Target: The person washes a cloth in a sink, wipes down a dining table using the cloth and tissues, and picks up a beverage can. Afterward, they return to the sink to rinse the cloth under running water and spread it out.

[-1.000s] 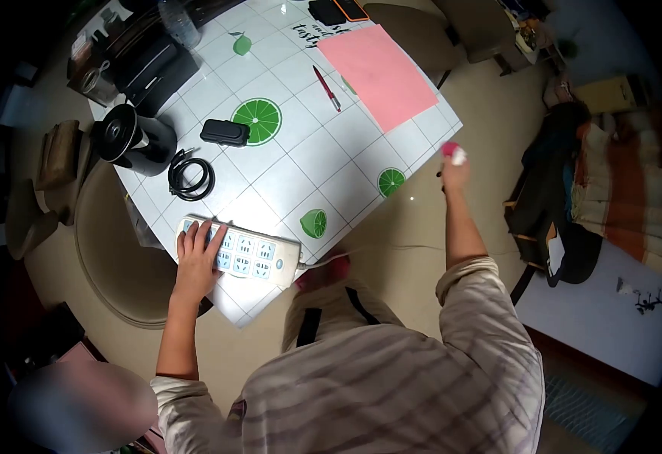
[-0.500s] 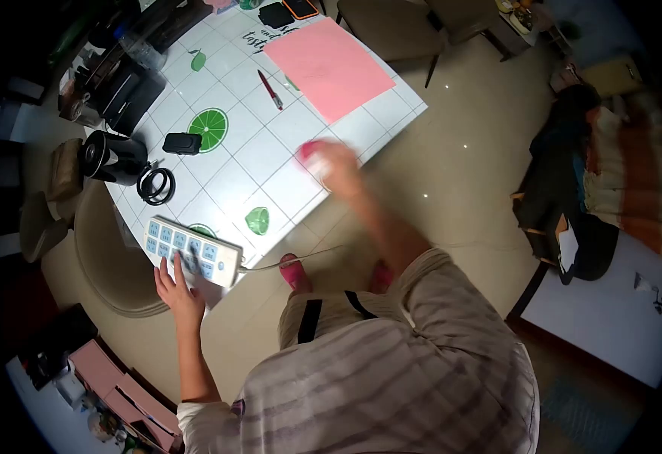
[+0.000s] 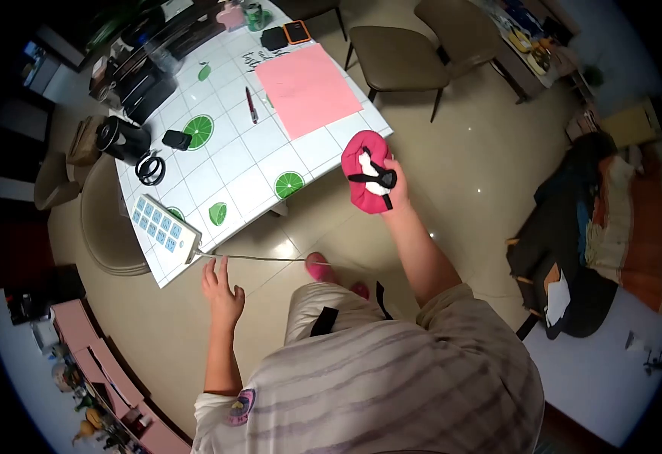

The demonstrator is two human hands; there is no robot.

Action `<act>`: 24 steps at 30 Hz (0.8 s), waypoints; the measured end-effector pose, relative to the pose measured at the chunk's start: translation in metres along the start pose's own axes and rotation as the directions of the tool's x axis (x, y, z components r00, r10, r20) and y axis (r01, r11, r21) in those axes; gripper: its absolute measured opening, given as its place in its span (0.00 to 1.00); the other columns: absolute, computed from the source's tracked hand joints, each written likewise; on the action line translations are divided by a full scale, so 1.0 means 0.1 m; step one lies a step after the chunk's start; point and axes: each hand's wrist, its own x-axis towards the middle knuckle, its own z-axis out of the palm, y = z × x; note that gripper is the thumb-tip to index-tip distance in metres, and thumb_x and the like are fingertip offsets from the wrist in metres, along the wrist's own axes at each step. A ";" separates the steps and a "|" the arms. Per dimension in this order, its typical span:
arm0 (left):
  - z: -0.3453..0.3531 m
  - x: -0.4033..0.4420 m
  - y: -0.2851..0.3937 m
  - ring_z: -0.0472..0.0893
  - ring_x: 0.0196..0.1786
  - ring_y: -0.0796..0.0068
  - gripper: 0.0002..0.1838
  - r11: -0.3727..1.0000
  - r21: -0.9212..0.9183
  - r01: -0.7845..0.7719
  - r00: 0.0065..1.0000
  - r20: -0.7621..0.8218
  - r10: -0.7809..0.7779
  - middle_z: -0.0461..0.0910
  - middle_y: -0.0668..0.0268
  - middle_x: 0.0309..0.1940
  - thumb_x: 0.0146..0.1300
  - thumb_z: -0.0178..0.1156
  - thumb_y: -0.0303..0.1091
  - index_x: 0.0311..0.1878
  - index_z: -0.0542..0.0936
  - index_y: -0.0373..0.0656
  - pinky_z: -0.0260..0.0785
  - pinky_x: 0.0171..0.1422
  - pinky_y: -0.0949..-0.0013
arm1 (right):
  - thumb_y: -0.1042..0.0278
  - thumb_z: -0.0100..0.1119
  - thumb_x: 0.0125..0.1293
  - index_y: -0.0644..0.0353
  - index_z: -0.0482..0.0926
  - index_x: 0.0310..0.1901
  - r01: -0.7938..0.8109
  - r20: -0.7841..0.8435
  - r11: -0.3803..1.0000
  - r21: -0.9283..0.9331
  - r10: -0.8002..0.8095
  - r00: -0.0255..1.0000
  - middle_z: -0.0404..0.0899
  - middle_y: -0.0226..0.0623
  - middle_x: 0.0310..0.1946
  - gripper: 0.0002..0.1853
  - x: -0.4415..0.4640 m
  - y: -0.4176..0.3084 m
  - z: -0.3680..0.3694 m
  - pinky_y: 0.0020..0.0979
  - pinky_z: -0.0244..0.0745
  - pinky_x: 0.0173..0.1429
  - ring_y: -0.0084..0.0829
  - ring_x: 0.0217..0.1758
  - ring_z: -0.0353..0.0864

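Note:
In the head view, my right hand [image 3: 398, 192] is closed on a pink padded thing [image 3: 354, 155] with a white middle and black straps. I cannot make out its exact kind. It is in the air off the table's right front edge. My left hand [image 3: 223, 293] hangs empty in front of the table, fingers apart. Closest to it are the white power strip [image 3: 186, 243], lying at the table's near left corner, and the strip's cable [image 3: 263, 259], which stretches right past my fingertips.
The tiled-pattern table [image 3: 229, 181] bears a pink sheet [image 3: 308, 87], a red pen [image 3: 251, 104], a small black case [image 3: 177, 140], a black kettle [image 3: 125, 140] and a coiled black cord [image 3: 149, 169]. Chairs [image 3: 395, 60] stand behind it, and a pink slipper [image 3: 318, 266] is on my foot.
My left hand has left the power strip and dropped off the table edge. My right hand, blurred over the table before, has moved right past its edge with the pink padded thing. The view has shifted.

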 end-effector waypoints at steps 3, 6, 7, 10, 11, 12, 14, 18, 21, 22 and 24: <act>0.14 0.23 -0.04 0.61 0.65 0.47 0.40 0.974 -0.219 0.051 0.997 -0.045 -0.062 0.59 0.49 0.65 0.48 0.58 0.20 0.69 0.62 0.48 0.56 0.69 0.52 | 0.62 0.53 0.59 0.61 0.74 0.51 -0.007 -0.079 1.000 0.015 0.008 0.997 0.80 0.39 0.43 0.19 0.02 0.18 0.27 0.30 0.78 0.50 0.32 0.44 0.82; 0.37 0.70 -0.08 0.69 0.60 0.51 0.37 0.858 -0.512 0.031 0.998 -0.026 -0.051 0.65 0.49 0.60 0.50 0.58 0.21 0.68 0.63 0.45 0.65 0.63 0.56 | 0.62 0.54 0.60 0.61 0.73 0.51 -0.163 0.091 0.986 0.046 0.158 0.983 0.80 0.39 0.43 0.19 0.18 0.21 0.18 0.33 0.77 0.53 0.33 0.45 0.81; 0.38 0.88 0.00 0.72 0.57 0.55 0.35 0.821 -0.568 0.048 0.998 -0.006 -0.063 0.68 0.50 0.59 0.53 0.57 0.21 0.67 0.64 0.44 0.67 0.59 0.60 | 0.62 0.54 0.60 0.61 0.73 0.51 -0.162 -0.055 0.986 -0.036 0.160 0.986 0.80 0.38 0.43 0.19 0.19 0.26 0.25 0.33 0.76 0.54 0.34 0.45 0.81; 0.54 1.45 0.23 0.76 0.51 0.67 0.30 0.642 -0.754 0.137 0.990 0.076 -0.122 0.73 0.55 0.56 0.59 0.56 0.24 0.67 0.65 0.41 0.71 0.53 0.68 | 0.63 0.56 0.60 0.61 0.73 0.51 -0.158 -0.216 0.982 -0.106 0.133 0.967 0.80 0.38 0.43 0.18 0.26 0.41 0.24 0.35 0.75 0.55 0.34 0.45 0.81; 0.58 1.63 0.29 0.76 0.51 0.67 0.30 0.637 -0.759 0.135 0.990 0.074 -0.121 0.73 0.55 0.56 0.59 0.56 0.24 0.67 0.65 0.41 0.71 0.53 0.68 | 0.63 0.57 0.60 0.61 0.73 0.51 -0.136 -0.241 0.986 -0.097 0.109 0.964 0.80 0.37 0.43 0.18 0.29 0.43 0.21 0.35 0.75 0.55 0.34 0.46 0.81; 0.60 1.79 0.34 0.76 0.49 0.69 0.30 0.521 -0.819 0.242 0.970 0.183 -0.163 0.73 0.55 0.57 0.59 0.56 0.25 0.67 0.65 0.41 0.70 0.52 0.70 | 0.63 0.57 0.60 0.60 0.73 0.51 -0.111 -0.266 0.990 -0.084 0.085 0.960 0.80 0.37 0.43 0.18 0.30 0.45 0.22 0.35 0.75 0.55 0.34 0.46 0.81; 0.65 2.05 0.42 0.76 0.46 0.73 0.29 0.373 -0.870 0.321 0.946 0.279 -0.163 0.73 0.56 0.57 0.60 0.55 0.26 0.67 0.65 0.42 0.70 0.48 0.72 | 0.62 0.53 0.62 0.61 0.73 0.51 -0.085 -0.304 0.988 -0.127 0.043 0.952 0.80 0.39 0.44 0.18 0.40 0.45 0.26 0.36 0.77 0.54 0.34 0.46 0.81; 0.66 2.39 0.64 0.76 0.45 0.73 0.30 0.217 -0.890 0.401 0.909 0.359 -0.210 0.74 0.56 0.54 0.60 0.55 0.26 0.67 0.63 0.35 0.69 0.47 0.73 | 0.64 0.57 0.60 0.58 0.74 0.50 -0.033 -0.286 0.983 -0.183 -0.021 0.958 0.80 0.35 0.44 0.17 0.70 0.26 0.31 0.35 0.75 0.55 0.32 0.47 0.80; 0.78 2.57 0.75 0.75 0.42 0.74 0.30 0.200 -0.894 0.401 0.906 0.355 -0.229 0.75 0.57 0.51 0.60 0.55 0.26 0.67 0.62 0.32 0.69 0.45 0.73 | 0.65 0.55 0.60 0.57 0.75 0.48 -0.052 -0.223 0.976 -0.211 0.004 0.975 0.81 0.33 0.39 0.14 1.08 0.05 0.17 0.33 0.77 0.52 0.31 0.43 0.82; 0.83 2.62 0.79 0.75 0.41 0.75 0.30 0.183 -0.885 0.428 0.894 0.385 -0.227 0.75 0.58 0.48 0.60 0.55 0.26 0.67 0.62 0.31 0.69 0.44 0.73 | 0.65 0.56 0.60 0.58 0.76 0.46 -0.067 -0.186 0.978 -0.197 0.030 0.982 0.81 0.33 0.37 0.13 1.18 -0.06 0.17 0.30 0.78 0.46 0.29 0.39 0.82; 0.87 2.68 0.88 0.74 0.38 0.77 0.29 0.175 -0.872 0.457 0.877 0.409 -0.252 0.76 0.61 0.45 0.61 0.56 0.27 0.66 0.63 0.32 0.68 0.42 0.73 | 0.65 0.56 0.60 0.58 0.76 0.45 -0.083 -0.151 0.939 -0.332 0.034 0.988 0.81 0.33 0.35 0.12 1.38 -0.27 0.19 0.28 0.77 0.40 0.28 0.36 0.82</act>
